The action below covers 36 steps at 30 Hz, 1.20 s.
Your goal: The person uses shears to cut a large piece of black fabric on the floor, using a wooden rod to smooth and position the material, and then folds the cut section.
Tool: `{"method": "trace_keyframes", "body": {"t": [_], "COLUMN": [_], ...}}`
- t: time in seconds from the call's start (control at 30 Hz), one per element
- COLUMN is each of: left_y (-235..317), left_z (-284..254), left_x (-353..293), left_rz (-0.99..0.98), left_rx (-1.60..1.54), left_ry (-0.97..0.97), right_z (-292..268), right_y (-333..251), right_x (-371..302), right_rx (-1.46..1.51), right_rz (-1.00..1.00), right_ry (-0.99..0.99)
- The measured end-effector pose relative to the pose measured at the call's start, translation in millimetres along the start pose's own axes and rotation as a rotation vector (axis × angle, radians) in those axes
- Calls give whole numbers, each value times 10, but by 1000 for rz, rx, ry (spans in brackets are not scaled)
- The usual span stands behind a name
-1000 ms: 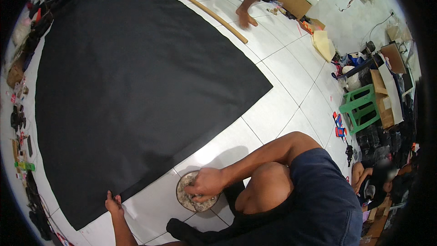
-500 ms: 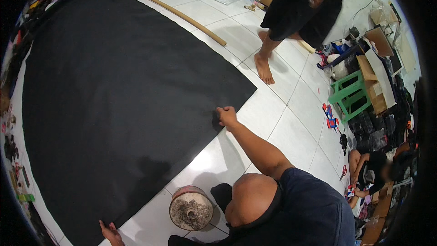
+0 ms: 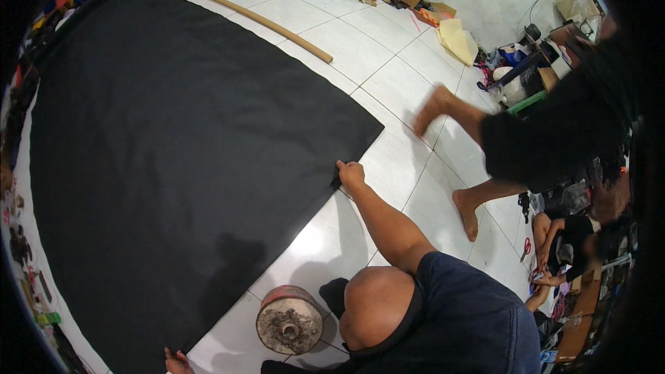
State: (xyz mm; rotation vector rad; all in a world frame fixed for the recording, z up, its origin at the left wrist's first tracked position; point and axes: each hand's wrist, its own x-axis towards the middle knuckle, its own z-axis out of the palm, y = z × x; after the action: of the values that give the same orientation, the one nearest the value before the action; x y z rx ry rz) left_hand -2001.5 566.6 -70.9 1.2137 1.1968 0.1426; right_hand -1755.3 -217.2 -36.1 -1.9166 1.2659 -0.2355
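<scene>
A large black sheet [image 3: 159, 138] of fabric-like material lies spread over the white floor, with a few soft ripples. My right hand [image 3: 352, 174] pinches its near right edge, lifting it slightly off the tiles. At the sheet's near end, low in the view, my left hand [image 3: 179, 363] has its fingers curled at the edge; the picture's border cuts off part of this hand. Between my two arms, by my bent knee, stands a round weight-like block [image 3: 289, 325] with a reddish side, a stained pale top and a central knob.
A long brown cardboard tube [image 3: 256, 22] lies along the sheet's far edge. To the right, another person [image 3: 554, 131] in black steps barefoot across the tiles. A seated person [image 3: 569, 249] is beyond, near red-handled scissors [image 3: 526, 248]. Boxes and bags line the wall.
The walking person has moved to the right and nearer. My left hand has shifted slightly right and down, fingers now closing at the sheet's edge. My right hand stays at its edge.
</scene>
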Motion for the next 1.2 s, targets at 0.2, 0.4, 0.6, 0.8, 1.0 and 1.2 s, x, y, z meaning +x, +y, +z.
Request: {"method": "trace_keyframes", "body": {"t": [0.2, 0.4, 0.6, 0.8, 1.0, 1.2], "left_y": [320, 363, 340, 351, 395, -240], "left_z": [217, 276, 191, 324, 435, -477], "left_x": [-684, -788, -745, -889, -1165, -21], "left_rz": [99, -16, -1, 16, 29, 188], "left_rx": [-12, -65, -61, -77, -65, -299], "left_ry": [84, 19, -71, -32, -2, -231], "right_z": [1, 84, 203, 127, 213, -39], "right_y": [-145, 16, 192, 246, 342, 632], "right_x": [-243, -89, 74, 128, 301, 826], "right_rx": [-26, -40, 22, 22, -59, -971], "right_rz": [-38, -10, -30, -61, -85, -764], "right_ry": [-8, 59, 56, 43, 3, -191]}}
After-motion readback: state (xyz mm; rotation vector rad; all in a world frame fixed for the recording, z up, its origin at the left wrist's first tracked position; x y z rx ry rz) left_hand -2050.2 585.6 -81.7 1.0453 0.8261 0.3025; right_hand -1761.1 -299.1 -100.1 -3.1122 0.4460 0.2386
